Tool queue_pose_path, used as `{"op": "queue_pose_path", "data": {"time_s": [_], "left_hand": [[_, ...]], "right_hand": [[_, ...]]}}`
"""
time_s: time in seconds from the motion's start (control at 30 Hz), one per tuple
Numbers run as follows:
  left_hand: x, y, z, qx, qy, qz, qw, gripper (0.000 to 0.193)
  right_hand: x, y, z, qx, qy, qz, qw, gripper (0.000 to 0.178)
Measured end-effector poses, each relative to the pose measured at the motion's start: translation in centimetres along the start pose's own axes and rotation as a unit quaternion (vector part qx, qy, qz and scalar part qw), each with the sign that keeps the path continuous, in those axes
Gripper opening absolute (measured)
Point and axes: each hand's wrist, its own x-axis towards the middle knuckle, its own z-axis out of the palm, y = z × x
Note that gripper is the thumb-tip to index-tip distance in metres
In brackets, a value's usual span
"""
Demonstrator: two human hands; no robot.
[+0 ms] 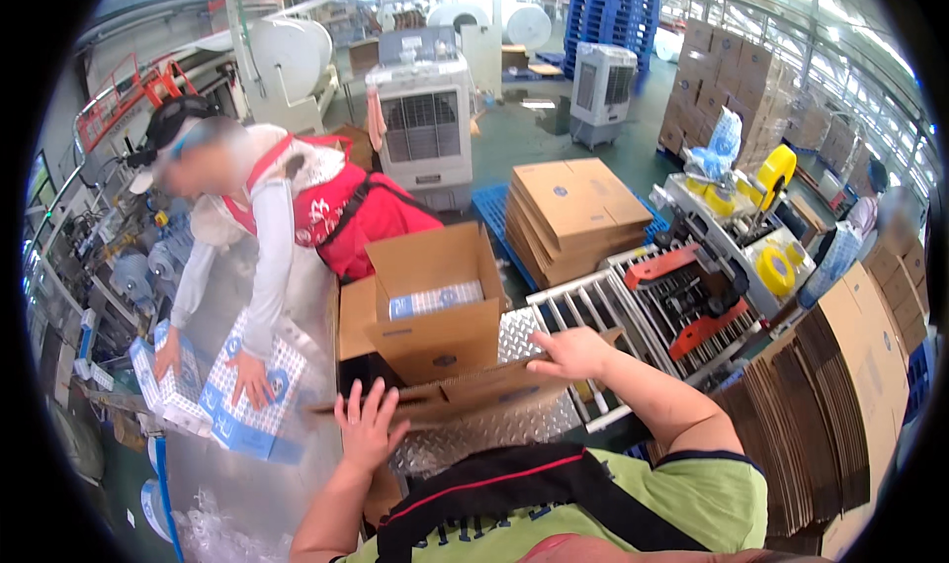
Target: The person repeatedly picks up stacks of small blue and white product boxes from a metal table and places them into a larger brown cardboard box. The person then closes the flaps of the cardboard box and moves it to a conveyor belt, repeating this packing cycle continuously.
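Observation:
A folded brown cardboard carton [474, 393] is held edge-up before my body, seen mostly along its top edges. My right hand [575, 353] grips its right end, thumb over the edge. My left hand [368, 427] is by its left end with fingers spread; whether the palm touches the board is hard to tell. Just beyond stands an open carton [440, 341], flaps up, with a blue-and-white patterned pack [435, 300] inside. Under the carton I hold lies a metal tread plate [484, 430].
A co-worker in a red apron leans over the metal table [326, 385] at left, hands on blue-and-white packs [255, 390]. A roller conveyor [583, 311] leads to a taping machine [692, 296]. Flat cartons are stacked at right [820, 405] and on a blue pallet [578, 202].

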Motion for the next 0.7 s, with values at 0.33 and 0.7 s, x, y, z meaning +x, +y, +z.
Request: {"op": "queue_pose_path", "data": {"time_s": [0.33, 0.7], "left_hand": [[9.5, 0.2, 1.1, -0.328, -0.021, 0.116, 0.937, 0.014], [8.2, 11.2, 2.4, -0.561, -0.514, 0.101, 0.641, 0.043]], "right_hand": [[2.5, 3.6, -6.6, -0.148, -0.086, 0.046, 0.984, 0.085], [8.7, 4.4, 10.3, -0.012, -0.344, -0.240, 0.908, 0.061]]}}
